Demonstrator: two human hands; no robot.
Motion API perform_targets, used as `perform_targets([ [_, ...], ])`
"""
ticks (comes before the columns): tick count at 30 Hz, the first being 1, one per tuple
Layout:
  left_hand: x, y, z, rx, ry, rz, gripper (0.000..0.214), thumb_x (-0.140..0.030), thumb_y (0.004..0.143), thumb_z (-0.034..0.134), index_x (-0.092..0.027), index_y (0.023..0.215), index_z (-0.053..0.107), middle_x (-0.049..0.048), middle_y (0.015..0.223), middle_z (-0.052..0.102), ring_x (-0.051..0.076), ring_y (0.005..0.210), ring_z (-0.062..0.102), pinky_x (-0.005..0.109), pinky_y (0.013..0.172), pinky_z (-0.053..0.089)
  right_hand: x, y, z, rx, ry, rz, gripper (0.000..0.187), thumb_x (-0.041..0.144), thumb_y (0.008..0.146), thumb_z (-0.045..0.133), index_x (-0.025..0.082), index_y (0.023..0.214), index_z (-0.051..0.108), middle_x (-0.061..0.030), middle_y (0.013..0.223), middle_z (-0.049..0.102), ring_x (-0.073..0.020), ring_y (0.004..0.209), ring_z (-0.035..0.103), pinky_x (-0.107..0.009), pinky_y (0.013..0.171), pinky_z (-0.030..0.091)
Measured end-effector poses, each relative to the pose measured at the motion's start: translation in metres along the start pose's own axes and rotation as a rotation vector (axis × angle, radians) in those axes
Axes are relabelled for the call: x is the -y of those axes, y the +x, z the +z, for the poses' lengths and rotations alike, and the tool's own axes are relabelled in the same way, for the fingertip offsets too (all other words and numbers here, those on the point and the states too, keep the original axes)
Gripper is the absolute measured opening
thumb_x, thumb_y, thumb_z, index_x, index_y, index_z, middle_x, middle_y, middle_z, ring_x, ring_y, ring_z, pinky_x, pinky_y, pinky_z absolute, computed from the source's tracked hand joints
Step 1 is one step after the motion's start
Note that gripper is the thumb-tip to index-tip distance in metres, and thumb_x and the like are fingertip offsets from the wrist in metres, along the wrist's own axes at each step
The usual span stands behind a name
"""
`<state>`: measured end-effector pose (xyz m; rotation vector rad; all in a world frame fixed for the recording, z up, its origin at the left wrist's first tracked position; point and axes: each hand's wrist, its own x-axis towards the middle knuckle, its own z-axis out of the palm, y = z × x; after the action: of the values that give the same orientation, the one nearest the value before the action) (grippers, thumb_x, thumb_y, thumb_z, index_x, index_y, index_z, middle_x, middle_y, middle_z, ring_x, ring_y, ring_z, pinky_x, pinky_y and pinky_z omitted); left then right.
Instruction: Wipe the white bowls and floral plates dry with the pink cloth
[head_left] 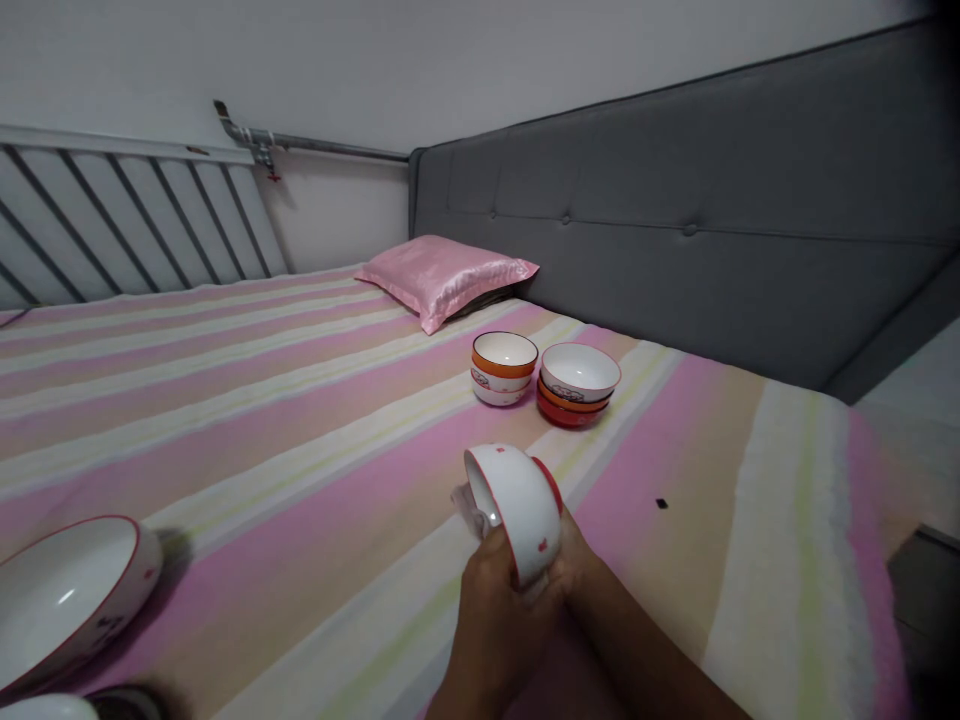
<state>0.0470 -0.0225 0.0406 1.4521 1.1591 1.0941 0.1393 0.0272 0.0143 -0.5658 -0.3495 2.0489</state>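
Note:
A white bowl (525,505) with small red marks, a red rim and a red foot is tilted on its side above the bed. My right hand (568,560) grips it from beneath, near the foot, with most fingers hidden behind the bowl. At the rim my left hand (491,590) is closed, its fingers reaching into the bowl. A crumpled pale cloth (466,508) shows at the opening by those fingers. Beyond stand two stacks: one has an orange bowl (505,358) on top, the other a white bowl (581,370) over orange and red ones.
A large white bowl (82,590) with a red rim lies at the lower left, beside a partly cut-off white dish (45,708). A pink pillow (446,275) rests near the grey headboard (675,190). A small dark piece (661,503) lies on the striped sheet (300,480).

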Motion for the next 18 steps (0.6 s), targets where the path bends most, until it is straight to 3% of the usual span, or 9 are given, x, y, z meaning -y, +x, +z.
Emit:
perform_targets([
  [2,-0.014,-0.002,-0.008,0.038,0.036,-0.011,0.015,-0.019,0.062,0.069,-0.015,0.076,0.068,0.0048,0.073,0.066,0.019,0.067,0.057,0.027,0.063,0.045,0.000,0.001,0.003,0.040,0.105,0.093,0.053,0.063,0.073,0.053,0.012,0.076,0.068,-0.0073,0.071,0.071,-0.0188,0.069,0.065,-0.028,0.069,0.052],
  [5,-0.032,-0.005,-0.022,0.085,0.037,-0.002,0.008,-0.022,0.066,0.067,-0.016,0.072,0.066,0.0024,0.072,0.066,0.018,0.071,0.058,0.025,0.066,0.045,0.002,0.002,0.004,0.054,0.170,0.205,0.054,0.062,0.077,0.049,0.011,0.083,0.065,-0.0080,0.071,0.070,-0.0224,0.074,0.065,-0.035,0.072,0.051],
  [7,-0.037,-0.005,-0.031,0.103,0.003,-0.008,0.012,-0.024,0.067,0.066,-0.017,0.076,0.068,0.0019,0.075,0.067,0.018,0.076,0.059,0.025,0.070,0.045,0.002,0.003,0.001,0.056,0.166,0.206,0.054,0.061,0.079,0.047,0.011,0.086,0.064,-0.0084,0.072,0.070,-0.0236,0.077,0.065,-0.038,0.075,0.049],
  [12,-0.028,-0.003,-0.041,0.115,-0.122,-0.084,0.026,-0.035,0.074,0.062,-0.014,0.089,0.070,0.0056,0.079,0.069,0.017,0.071,0.058,0.026,0.068,0.045,-0.002,0.008,-0.010,0.037,0.126,0.180,0.059,0.064,0.078,0.044,0.010,0.089,0.063,-0.0099,0.076,0.070,-0.0219,0.073,0.065,-0.036,0.076,0.048],
  [18,-0.026,-0.002,-0.039,0.179,-0.120,-0.111,0.018,-0.024,0.072,0.063,-0.014,0.085,0.070,0.0048,0.076,0.068,0.016,0.071,0.058,0.026,0.067,0.044,-0.001,0.006,-0.005,-0.026,0.088,0.201,0.052,0.059,0.080,0.046,0.010,0.087,0.064,-0.0092,0.072,0.070,-0.0211,0.066,0.064,-0.034,0.069,0.048],
])
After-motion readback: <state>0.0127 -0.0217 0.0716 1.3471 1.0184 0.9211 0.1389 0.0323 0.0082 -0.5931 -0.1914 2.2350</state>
